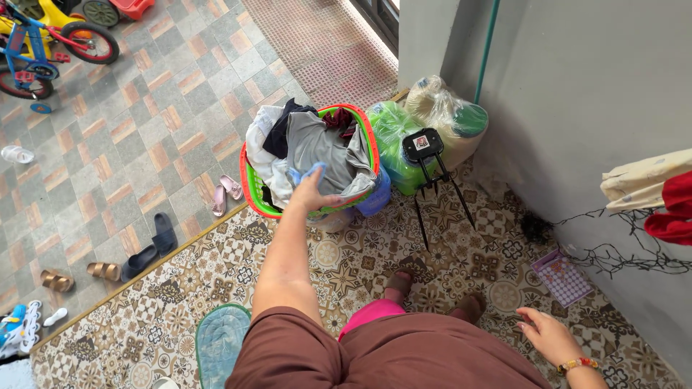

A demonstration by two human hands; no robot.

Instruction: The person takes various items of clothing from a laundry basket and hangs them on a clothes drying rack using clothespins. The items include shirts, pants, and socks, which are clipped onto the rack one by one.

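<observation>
Laundry basket [254,189], green mesh plastic with a red rim, stands on the patterned floor tiles [346,259] at the step edge, heaped with clothes. Left hand [311,193] reaches down into it, fingers closed on a blue cloth [308,173] at the near side of the pile, just beside a grey shirt [317,144]; grip looks like a loose pinch-and-gather, thumb under, not a hard clench. Right hand [546,333] hangs low at the side, open and relaxed, holding nothing, beaded bracelet [577,364] on the wrist. Handling guess: cloth is soft, light, limp, will drape and stretch out when lifted, may drag neighbours along since the pile is tangled; best taken by a bunched fold or an edge, not flat. Basket itself is stiff but springy, light plastic, rim the obvious place to hold. Other clothes: white fabric [261,148] over the left rim, dark navy piece [280,133] on top, maroon scrap [339,117] at the far side. Behind the basket, a crinkly green plastic bag [393,133] and a clear glossy bag [440,108] against the grey wall [577,86]. Black folding tripod [432,173] leans there, thin rigid legs. Sandals [225,193], pink, on the lower grey-and-tan tiles; dark slippers [151,248] nearby. Kids' bicycle [43,43] top left. Teal mat [220,338] by the person's feet.
</observation>
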